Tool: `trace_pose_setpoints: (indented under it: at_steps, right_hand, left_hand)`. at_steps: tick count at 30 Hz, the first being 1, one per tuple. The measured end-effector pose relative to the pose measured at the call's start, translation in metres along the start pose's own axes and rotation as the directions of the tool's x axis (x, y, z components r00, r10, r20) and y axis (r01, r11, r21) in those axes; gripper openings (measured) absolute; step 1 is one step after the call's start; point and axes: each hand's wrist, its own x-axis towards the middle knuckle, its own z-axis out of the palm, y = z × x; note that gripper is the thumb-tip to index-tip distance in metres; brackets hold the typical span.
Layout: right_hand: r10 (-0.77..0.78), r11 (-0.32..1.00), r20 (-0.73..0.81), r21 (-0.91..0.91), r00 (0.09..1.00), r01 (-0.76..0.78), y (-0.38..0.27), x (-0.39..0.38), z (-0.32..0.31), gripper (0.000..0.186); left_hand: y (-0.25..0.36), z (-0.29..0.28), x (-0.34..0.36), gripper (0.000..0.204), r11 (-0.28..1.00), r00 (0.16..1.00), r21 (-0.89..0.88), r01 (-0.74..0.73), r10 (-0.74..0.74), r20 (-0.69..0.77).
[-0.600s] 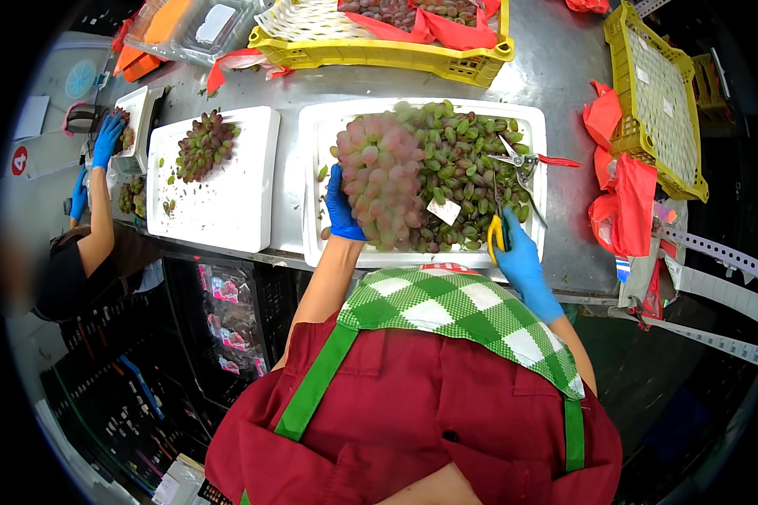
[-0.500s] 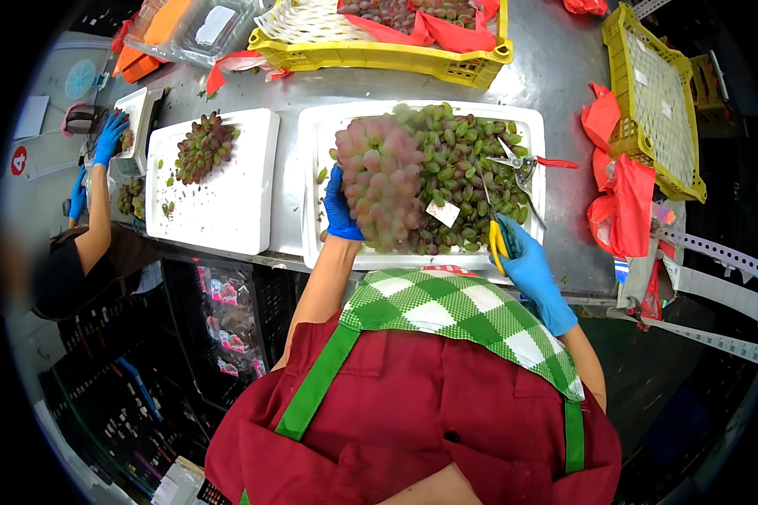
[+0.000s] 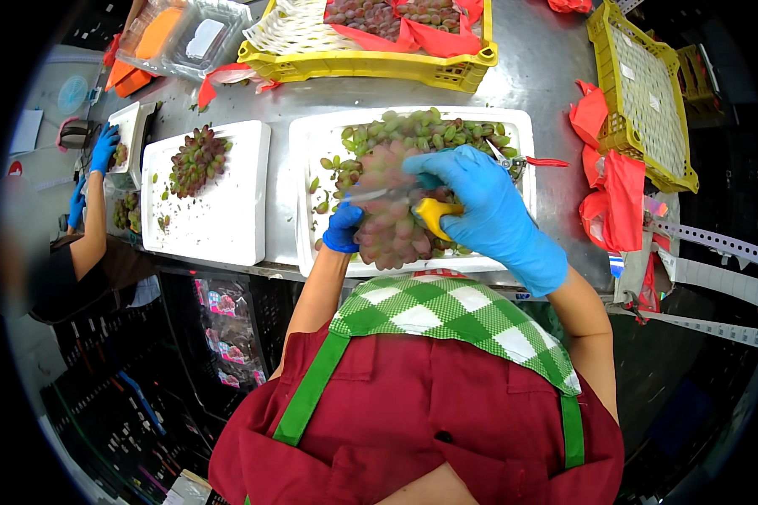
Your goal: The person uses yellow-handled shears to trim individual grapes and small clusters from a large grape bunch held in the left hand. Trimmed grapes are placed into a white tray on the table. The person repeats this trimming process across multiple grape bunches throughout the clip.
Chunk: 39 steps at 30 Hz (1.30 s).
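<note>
A bunch of pinkish-red grapes [image 3: 387,240] is held up by my left hand [image 3: 343,227], in a dark blue glove, whose fingers grip its left side. My right hand [image 3: 501,219], in a light blue glove, is closed round yellow-handled scissors [image 3: 435,217]. Their blades, blurred, point left across the bunch. Below is a white foam tray [image 3: 303,151] spread with loose green and reddish grapes [image 3: 413,126]. Pruning snips with a red handle [image 3: 547,162] lie at the tray's right side, partly hidden behind my right hand.
Left of my tray stands another white tray [image 3: 244,202] holding a grape bunch [image 3: 199,162]. A yellow crate [image 3: 362,69] of grapes is at the back; another yellow crate [image 3: 640,109] and red wrapping [image 3: 623,198] lie right. A co-worker's gloved hand [image 3: 104,150] works at far left.
My right hand has moved left and up with the scissors, from the tray's right edge to the bunch. The bunch has shifted slightly right and down and is still in my left hand.
</note>
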Motion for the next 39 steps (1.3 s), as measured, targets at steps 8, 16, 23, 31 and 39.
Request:
trace_pose_setpoints:
  at_steps: [8,16,23,31,39]
  right_hand:
    - [-0.017,0.977,-0.040,-0.214,0.999,0.008,0.002,0.000,0.014,0.044]
    - [0.115,0.984,-0.231,-0.107,0.966,-0.142,-0.004,0.000,-0.039,0.044]
    - [0.174,0.876,0.201,-0.480,0.964,-0.058,-0.006,-0.023,-0.062,0.056]
    - [0.159,0.821,0.396,-0.562,0.904,0.102,-0.027,-0.004,-0.076,0.049]
    - [-0.013,0.594,0.425,-0.725,0.905,0.349,-0.032,0.002,-0.063,0.031]
  left_hand:
    - [-0.003,0.003,0.003,0.062,0.928,0.914,0.369,0.050,0.107,-0.392]
    - [0.005,-0.017,-0.007,0.061,0.935,0.923,0.346,0.074,0.067,-0.379]
    - [0.015,-0.030,-0.024,0.059,0.911,0.874,0.406,0.078,0.133,-0.468]
    - [0.021,-0.036,-0.027,0.056,0.902,0.848,0.415,0.121,0.124,-0.515]
    - [0.024,-0.043,-0.031,0.054,0.894,0.820,0.423,0.148,0.129,-0.558]
